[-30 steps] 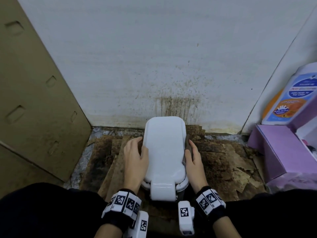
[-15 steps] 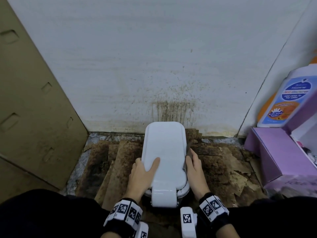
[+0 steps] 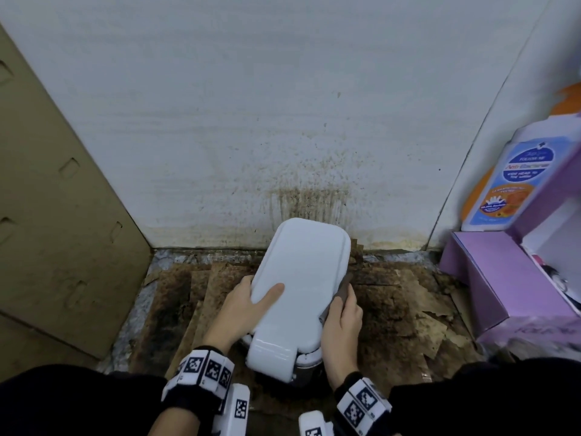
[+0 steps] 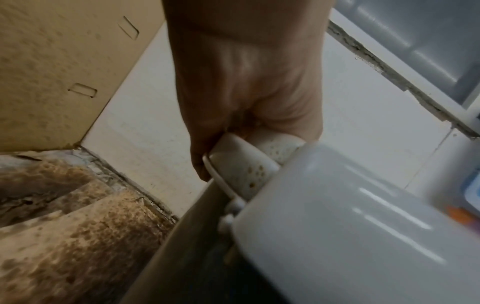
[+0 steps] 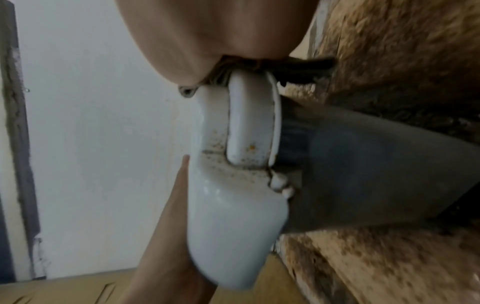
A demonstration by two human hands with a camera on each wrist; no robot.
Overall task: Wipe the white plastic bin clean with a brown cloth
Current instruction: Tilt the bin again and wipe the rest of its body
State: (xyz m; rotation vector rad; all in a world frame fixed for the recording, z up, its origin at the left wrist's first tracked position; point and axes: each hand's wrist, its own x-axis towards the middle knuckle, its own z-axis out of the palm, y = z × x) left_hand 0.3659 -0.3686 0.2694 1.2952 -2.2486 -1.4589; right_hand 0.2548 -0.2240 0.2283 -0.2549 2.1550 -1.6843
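While my left grip [image 3: 242, 306] clasps the white bin's lid [image 3: 301, 272], my right grip [image 3: 342, 316] presses the brown cloth [image 3: 341, 292] against its side.

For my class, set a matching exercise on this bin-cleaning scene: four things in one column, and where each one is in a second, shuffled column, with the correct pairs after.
Things
1. left hand
2. brown cloth
3. purple box
4. cardboard sheet

Places
A. leaning at the far left
B. on the floor at the right
C. gripping the white bin lid, thumb on top
D. between the right hand and the lid's right edge

Pairs: 1-C, 2-D, 3-B, 4-A
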